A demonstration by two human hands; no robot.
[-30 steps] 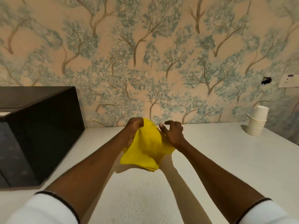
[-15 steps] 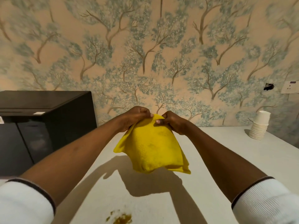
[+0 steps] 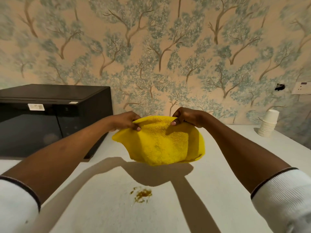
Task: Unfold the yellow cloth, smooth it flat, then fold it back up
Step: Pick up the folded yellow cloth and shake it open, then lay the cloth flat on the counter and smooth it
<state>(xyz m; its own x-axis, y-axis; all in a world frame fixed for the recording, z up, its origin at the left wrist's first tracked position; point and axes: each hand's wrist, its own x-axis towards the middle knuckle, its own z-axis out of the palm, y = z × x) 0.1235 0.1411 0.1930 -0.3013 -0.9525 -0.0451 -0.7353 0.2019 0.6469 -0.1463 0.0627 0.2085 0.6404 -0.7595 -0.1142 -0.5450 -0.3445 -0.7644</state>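
Yellow cloth (image 3: 161,142) hangs mid-frame, its top edge pinched by my left hand (image 3: 127,121) and right hand (image 3: 186,116), arms outstretched

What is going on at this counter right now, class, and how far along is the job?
A person is holding a yellow cloth up above a white counter, pinching its top edge with the left hand and the right hand. The cloth hangs bunched and not yet spread flat, so the unfolding is only underway. A brownish stain marks the counter nearer the person. A black microwave sits to the left and a stack of paper cups to the right.
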